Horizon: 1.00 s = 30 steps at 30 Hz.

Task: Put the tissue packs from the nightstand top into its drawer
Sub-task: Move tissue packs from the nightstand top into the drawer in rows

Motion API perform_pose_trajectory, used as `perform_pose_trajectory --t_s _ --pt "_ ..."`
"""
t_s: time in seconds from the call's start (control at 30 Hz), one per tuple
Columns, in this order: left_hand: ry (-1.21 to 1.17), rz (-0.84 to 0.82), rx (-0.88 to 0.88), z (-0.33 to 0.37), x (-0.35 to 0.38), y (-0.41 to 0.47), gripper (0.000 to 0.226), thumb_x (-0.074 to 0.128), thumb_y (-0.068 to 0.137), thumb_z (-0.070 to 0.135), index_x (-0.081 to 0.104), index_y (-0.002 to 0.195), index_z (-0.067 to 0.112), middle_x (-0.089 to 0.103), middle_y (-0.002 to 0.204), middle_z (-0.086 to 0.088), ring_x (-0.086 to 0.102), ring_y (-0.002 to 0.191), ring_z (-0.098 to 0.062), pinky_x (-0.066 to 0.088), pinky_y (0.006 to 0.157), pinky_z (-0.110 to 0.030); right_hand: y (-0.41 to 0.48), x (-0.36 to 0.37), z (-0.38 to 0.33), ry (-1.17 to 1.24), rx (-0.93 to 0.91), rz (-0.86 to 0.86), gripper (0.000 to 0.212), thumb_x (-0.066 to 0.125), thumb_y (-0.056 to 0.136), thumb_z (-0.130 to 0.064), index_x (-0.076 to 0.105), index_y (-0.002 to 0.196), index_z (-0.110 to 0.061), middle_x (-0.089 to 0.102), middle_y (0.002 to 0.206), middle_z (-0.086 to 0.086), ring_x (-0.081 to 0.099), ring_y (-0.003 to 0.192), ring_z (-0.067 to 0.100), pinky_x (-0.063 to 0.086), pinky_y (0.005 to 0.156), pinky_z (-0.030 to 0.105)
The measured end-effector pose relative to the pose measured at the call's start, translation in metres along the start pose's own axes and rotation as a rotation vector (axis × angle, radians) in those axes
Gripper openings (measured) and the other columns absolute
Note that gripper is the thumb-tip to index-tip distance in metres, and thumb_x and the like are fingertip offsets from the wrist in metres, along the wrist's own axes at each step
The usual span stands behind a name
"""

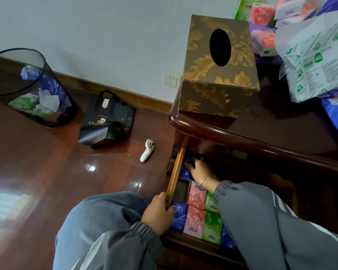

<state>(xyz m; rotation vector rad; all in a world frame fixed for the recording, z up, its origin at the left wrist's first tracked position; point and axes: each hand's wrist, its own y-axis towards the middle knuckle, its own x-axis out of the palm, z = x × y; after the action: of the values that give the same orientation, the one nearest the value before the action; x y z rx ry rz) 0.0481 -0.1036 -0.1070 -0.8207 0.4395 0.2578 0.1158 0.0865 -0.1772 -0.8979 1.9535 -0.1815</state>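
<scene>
Left hand grips the open drawer's wooden side rail, right hand reaches deep inside, fingers spread on a blue tissue pack, beside two pink, two green packs; more packs remain on the nightstand top.

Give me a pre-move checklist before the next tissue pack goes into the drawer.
1. Drawer open: ok, pulled out, left hand gripping its side rail.
2. Right hand free for the next pick: cannot tell, it is deep in the drawer on a blue pack; its grip is partly hidden.
3. Space left in drawer: ok, an empty gap shows beside the pink pack.
4. Packs left on the nightstand top: not ok, pink packs remain at the back.
5. Path to those packs: not ok, the gold tissue box and a white plastic bag stand in front.
</scene>
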Motion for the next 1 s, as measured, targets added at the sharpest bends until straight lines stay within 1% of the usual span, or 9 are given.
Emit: perform_pose_trajectory --t_s 0.1,0.17,0.27,0.33,0.47,0.7,0.87,0.93,1.0 --pt "-0.005 -0.004 0.0 -0.001 0.001 0.001 0.024 0.05 0.095 0.025 0.048 0.119 0.024 0.05 0.118 0.007 0.055 0.08 -0.001 0.042 0.06 -0.012 -0.006 -0.014 0.0 0.055 0.053 -0.106 0.062 0.043 0.095 -0.044 0.023 0.148 -0.018 0.035 0.15 0.012 0.038 0.135 0.03 0.032 0.108 0.035" --pt "-0.003 -0.001 0.001 -0.002 0.001 0.002 0.023 0.05 0.095 0.024 0.048 0.118 0.023 0.05 0.117 0.006 0.056 0.082 -0.003 0.044 0.062 -0.014 -0.014 -0.025 0.004 0.036 0.131 -0.113 0.071 0.049 0.092 -0.047 0.017 0.148 -0.016 0.036 0.149 0.013 0.04 0.133 0.03 0.035 0.106 0.036" --pt "0.0 0.005 -0.003 -0.001 0.001 0.003 0.021 0.05 0.095 0.023 0.049 0.116 0.022 0.05 0.116 0.005 0.057 0.086 -0.005 0.048 0.067 -0.018 -0.037 -0.027 0.013 -0.03 0.224 -0.143 0.079 0.065 0.077 -0.054 0.034 0.138 -0.013 0.051 0.136 0.011 0.053 0.119 0.029 0.046 0.093 0.033" --pt "-0.001 0.016 -0.009 0.0 0.002 0.003 0.019 0.051 0.094 0.022 0.049 0.113 0.021 0.048 0.112 0.006 0.058 0.089 -0.009 0.05 0.071 -0.021 -0.053 -0.016 0.012 -0.101 0.237 -0.146 0.08 0.069 0.068 -0.058 0.04 0.127 -0.013 0.053 0.129 0.008 0.054 0.114 0.027 0.046 0.088 0.033" --pt "0.012 0.041 -0.026 0.002 0.004 0.005 0.014 0.053 0.093 0.023 0.047 0.105 0.023 0.047 0.109 0.006 0.055 0.08 -0.004 0.043 0.06 -0.015 -0.06 0.005 0.001 -0.349 0.255 -0.006 0.077 0.065 0.064 -0.061 0.041 0.121 -0.015 0.053 0.126 0.007 0.048 0.118 0.028 0.038 0.093 0.04" --pt "0.019 0.036 -0.034 0.001 0.004 0.005 0.013 0.054 0.092 0.025 0.044 0.1 0.025 0.049 0.109 0.005 0.052 0.076 -0.002 0.036 0.054 -0.012 -0.055 0.008 0.008 -0.423 0.318 0.033 0.075 0.065 0.065 -0.062 0.044 0.122 -0.017 0.054 0.127 0.005 0.046 0.119 0.026 0.034 0.095 0.041" --pt "0.015 0.031 -0.033 0.0 0.006 0.007 0.016 0.056 0.091 0.027 0.044 0.101 0.026 0.049 0.11 0.005 0.053 0.079 -0.004 0.038 0.057 -0.014 -0.054 -0.005 0.02 -0.313 0.267 -0.046 0.087 0.062 0.066 -0.069 0.035 0.132 -0.018 0.044 0.138 0.007 0.038 0.127 0.03 0.033 0.1 0.045" --pt "0.014 0.021 -0.032 -0.001 0.006 0.008 0.018 0.056 0.091 0.027 0.045 0.104 0.025 0.05 0.114 0.003 0.056 0.087 -0.006 0.043 0.065 -0.017 -0.046 -0.014 0.016 -0.129 0.196 -0.074 0.088 0.064 0.073 -0.061 0.026 0.141 -0.019 0.04 0.144 0.01 0.039 0.13 0.031 0.036 0.102 0.041" --pt "0.019 0.017 -0.031 0.0 0.005 0.008 0.018 0.056 0.09 0.028 0.045 0.104 0.025 0.051 0.116 0.002 0.057 0.09 -0.009 0.043 0.066 -0.018 -0.035 -0.021 0.011 0.065 0.155 -0.078 0.073 0.061 0.084 -0.044 0.027 0.143 -0.019 0.048 0.138 0.012 0.054 0.115 0.029 0.044 0.09 0.032"
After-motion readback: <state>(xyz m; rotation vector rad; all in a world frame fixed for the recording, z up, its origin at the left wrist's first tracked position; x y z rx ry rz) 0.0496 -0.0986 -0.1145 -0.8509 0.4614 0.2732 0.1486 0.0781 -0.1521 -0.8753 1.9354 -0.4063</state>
